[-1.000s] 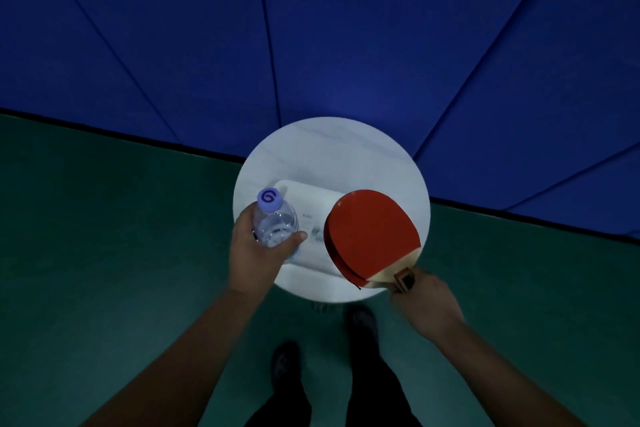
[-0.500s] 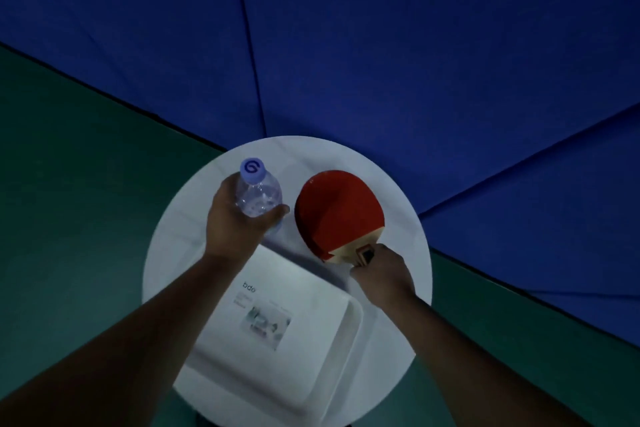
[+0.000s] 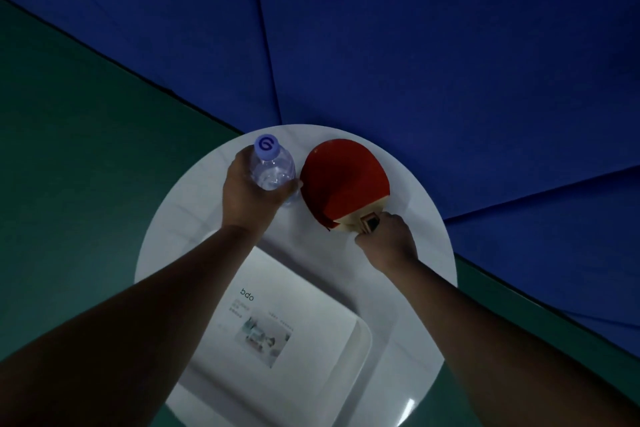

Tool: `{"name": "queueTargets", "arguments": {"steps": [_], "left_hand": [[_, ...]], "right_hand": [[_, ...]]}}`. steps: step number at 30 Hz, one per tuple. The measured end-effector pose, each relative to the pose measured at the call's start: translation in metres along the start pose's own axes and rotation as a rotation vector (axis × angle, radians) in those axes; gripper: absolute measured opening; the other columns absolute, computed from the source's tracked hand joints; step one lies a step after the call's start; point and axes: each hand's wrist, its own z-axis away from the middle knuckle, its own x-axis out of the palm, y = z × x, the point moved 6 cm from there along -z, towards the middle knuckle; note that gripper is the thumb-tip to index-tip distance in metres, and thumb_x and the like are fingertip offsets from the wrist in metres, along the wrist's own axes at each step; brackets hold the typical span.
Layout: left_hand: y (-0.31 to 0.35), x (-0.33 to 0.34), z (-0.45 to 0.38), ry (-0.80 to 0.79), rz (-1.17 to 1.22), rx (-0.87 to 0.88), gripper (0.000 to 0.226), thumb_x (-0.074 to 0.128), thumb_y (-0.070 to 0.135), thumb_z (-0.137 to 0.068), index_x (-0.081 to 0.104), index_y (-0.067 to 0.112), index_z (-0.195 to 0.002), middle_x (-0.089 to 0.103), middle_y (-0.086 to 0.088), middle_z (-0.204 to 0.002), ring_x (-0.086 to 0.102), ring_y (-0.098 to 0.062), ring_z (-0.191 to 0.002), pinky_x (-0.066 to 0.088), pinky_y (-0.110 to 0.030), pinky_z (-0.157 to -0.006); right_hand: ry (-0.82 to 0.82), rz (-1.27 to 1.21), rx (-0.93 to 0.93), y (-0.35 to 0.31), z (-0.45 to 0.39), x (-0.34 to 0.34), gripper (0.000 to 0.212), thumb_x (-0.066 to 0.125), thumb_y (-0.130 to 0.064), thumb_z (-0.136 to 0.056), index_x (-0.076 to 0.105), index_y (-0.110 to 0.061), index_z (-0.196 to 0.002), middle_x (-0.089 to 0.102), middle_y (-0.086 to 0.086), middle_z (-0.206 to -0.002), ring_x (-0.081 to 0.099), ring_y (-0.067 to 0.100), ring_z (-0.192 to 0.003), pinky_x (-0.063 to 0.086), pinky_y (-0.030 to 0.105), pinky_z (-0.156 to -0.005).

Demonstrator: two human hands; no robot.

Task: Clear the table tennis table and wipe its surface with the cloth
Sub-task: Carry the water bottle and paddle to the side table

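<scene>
From my head view I see my left hand (image 3: pixel 249 189) curled round a clear plastic water bottle with a pale purple cap (image 3: pixel 272 166), fingers wrapped about its body and thumb pressed against its right side. The bottle stands upright over the far part of a round white bench (image 3: pixel 420 218); whether its base touches the top I cannot tell. My right hand (image 3: pixel 386 239) grips the wooden handle of a red-rubber table tennis paddle (image 3: pixel 346 180), fingers closed round it. The blade points away from me, just beside the bottle on its right, low over the bench; I cannot tell if it lies on the surface. Nearer to me on the bench lies a white rectangular tray (image 3: pixel 363 340) bearing a white printed sheet with a small picture (image 3: pixel 294 305). Under the bench is green floor (image 3: pixel 86 149), and behind it a blue panelled wall (image 3: pixel 415 45).
</scene>
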Motion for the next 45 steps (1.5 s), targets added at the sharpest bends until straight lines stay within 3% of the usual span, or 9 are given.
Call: {"name": "queueTargets", "arguments": {"steps": [5,13,19,22,27,30,34,39,45], "left_hand": [[-0.006,0.007,-0.001,-0.001,0.008,-0.016,0.078,0.092,0.026,-0.064,0.051,0.019,-0.130,0.057,0.010,-0.116,0.054,-0.011,-0.106,0.037,0.005,-0.071],[-0.009,0.013,0.005,0.019,0.023,-0.036,0.080,0.092,0.027,-0.065,0.050,0.018,-0.133,0.056,0.009,-0.119,0.053,-0.010,-0.107,0.039,0.003,-0.072],[-0.013,0.016,0.006,0.036,0.047,-0.035,0.083,0.094,0.028,-0.063,0.048,0.020,-0.132,0.055,0.010,-0.118,0.053,-0.010,-0.108,0.038,0.005,-0.074],[-0.016,0.018,0.007,0.022,0.054,-0.035,0.088,0.094,0.031,-0.061,0.045,0.023,-0.133,0.054,0.009,-0.122,0.054,-0.012,-0.113,0.042,-0.002,-0.080],[-0.019,0.011,0.015,-0.004,0.071,-0.114,0.112,0.095,0.037,-0.057,0.031,0.022,-0.148,0.046,-0.001,-0.146,0.048,-0.021,-0.131,0.048,-0.035,-0.105],[-0.015,-0.003,0.027,-0.008,0.034,-0.148,0.116,0.094,0.036,-0.060,0.026,0.022,-0.152,0.038,-0.003,-0.154,0.041,-0.021,-0.138,0.041,-0.035,-0.111],[-0.017,-0.035,0.061,0.025,0.009,-0.168,0.119,0.095,0.039,-0.058,0.027,0.020,-0.153,0.038,-0.002,-0.154,0.039,-0.019,-0.139,0.038,-0.038,-0.113],[-0.029,-0.090,0.131,0.163,0.116,-0.208,0.103,0.091,0.042,-0.063,0.037,0.023,-0.148,0.047,0.003,-0.146,0.045,-0.012,-0.132,0.040,-0.036,-0.110],[-0.060,-0.170,0.254,0.322,0.114,-0.265,0.077,0.084,0.049,-0.073,0.050,0.024,-0.138,0.052,0.014,-0.135,0.048,-0.004,-0.123,0.040,-0.027,-0.105]], "right_hand": [[0.022,-0.036,-0.032,-0.002,-0.006,0.006,0.021,0.069,-0.022,-0.082,0.054,-0.011,-0.091,0.053,0.007,-0.094,0.052,0.019,-0.071,0.032,0.023,-0.050],[0.049,-0.035,-0.015,0.015,-0.014,0.016,0.022,0.071,-0.023,-0.078,0.056,-0.009,-0.086,0.059,0.011,-0.090,0.059,0.026,-0.073,0.034,0.024,-0.049],[0.127,0.031,-0.040,0.014,-0.010,0.016,0.027,0.073,-0.026,-0.079,0.059,-0.010,-0.096,0.056,0.007,-0.093,0.057,0.024,-0.080,0.039,0.028,-0.058],[0.139,0.033,-0.056,0.015,-0.009,0.016,0.027,0.073,-0.025,-0.079,0.060,-0.009,-0.096,0.057,0.008,-0.092,0.059,0.026,-0.081,0.040,0.027,-0.057],[0.089,0.043,-0.088,0.012,-0.002,0.016,0.040,0.077,-0.036,-0.081,0.059,-0.009,-0.104,0.056,0.007,-0.097,0.061,0.026,-0.090,0.048,0.032,-0.065],[0.068,0.035,-0.112,0.012,0.007,0.013,0.053,0.077,-0.042,-0.080,0.057,-0.010,-0.116,0.057,0.010,-0.108,0.058,0.028,-0.101,0.054,0.040,-0.078],[0.065,0.041,-0.148,0.007,0.032,0.001,0.069,0.075,-0.048,-0.080,0.050,-0.014,-0.136,0.057,0.013,-0.125,0.051,0.032,-0.118,0.051,0.047,-0.094],[0.102,0.025,-0.330,-0.020,0.098,-0.009,0.065,0.076,-0.037,-0.084,0.051,-0.014,-0.139,0.051,0.010,-0.142,0.041,0.027,-0.135,0.043,0.043,-0.106],[-0.158,-0.069,-0.482,-0.068,0.203,0.029,0.061,0.065,-0.045,-0.092,0.044,-0.023,-0.146,0.042,-0.002,-0.151,0.039,0.018,-0.139,0.037,0.031,-0.108]]}}
